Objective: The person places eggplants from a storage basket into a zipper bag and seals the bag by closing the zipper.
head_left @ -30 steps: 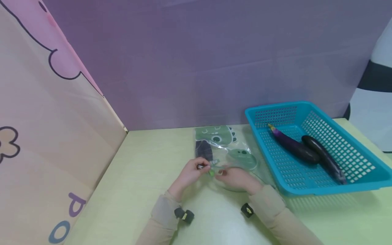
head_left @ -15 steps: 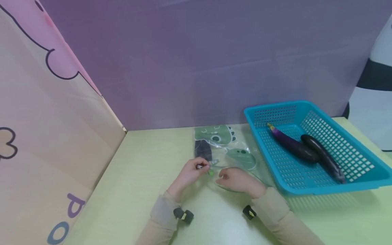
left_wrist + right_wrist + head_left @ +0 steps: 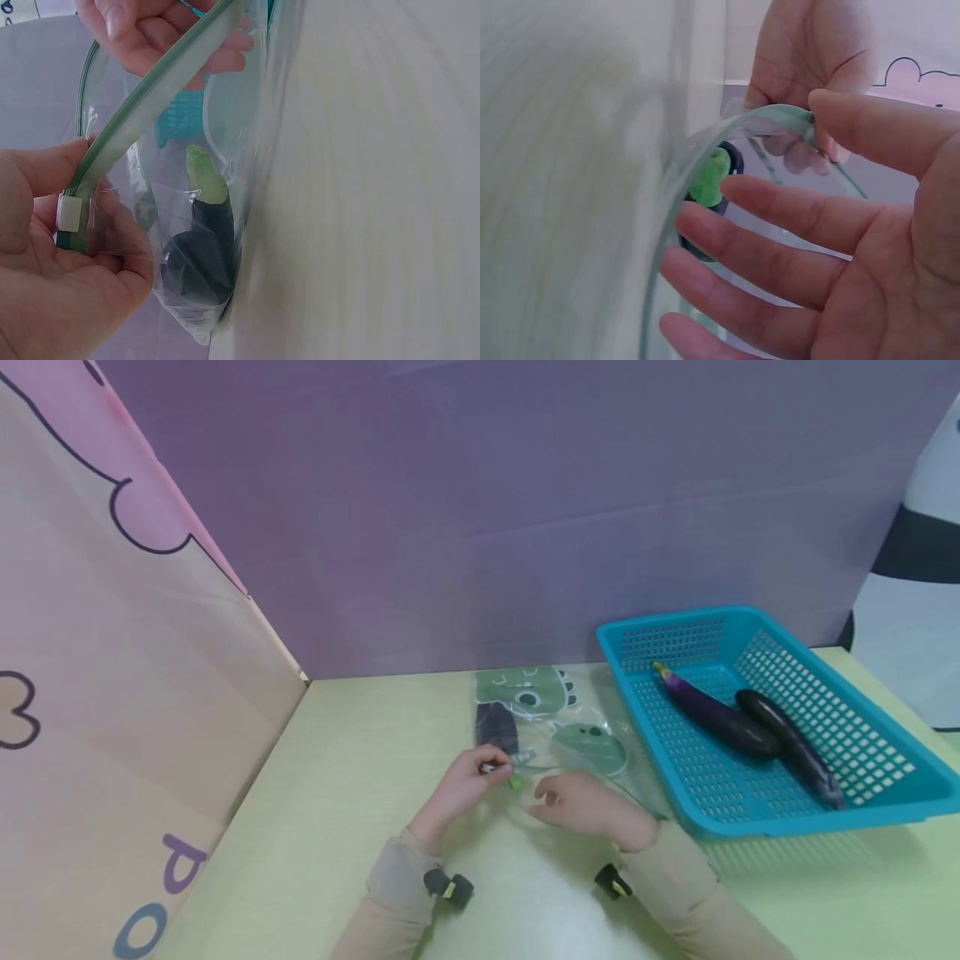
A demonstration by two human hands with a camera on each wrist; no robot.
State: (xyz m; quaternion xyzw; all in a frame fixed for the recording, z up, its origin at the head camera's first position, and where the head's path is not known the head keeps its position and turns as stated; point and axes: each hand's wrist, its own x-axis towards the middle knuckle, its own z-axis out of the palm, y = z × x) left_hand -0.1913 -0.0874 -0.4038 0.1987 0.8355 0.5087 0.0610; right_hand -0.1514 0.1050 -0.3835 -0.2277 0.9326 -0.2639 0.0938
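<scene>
Bag (image 3: 555,718) on bench (image 3: 390,735), eggplant (image 3: 206,247) inside | our left hand (image 3: 468,781) pinches its rim (image 3: 146,90) at the slider (image 3: 69,213) | our right hand (image 3: 588,806) loose near that rim, gripping nothing | we judge bag limp, slippery; eggplant heavier, firm, bruisable; we'd hold the stiffer rim

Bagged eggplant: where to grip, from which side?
Probably the green stem end, right hand coming from the near side through the mouth of the zip bag: the stem points toward that gaping mouth. The left hand pinches the bag by the slider.
</scene>
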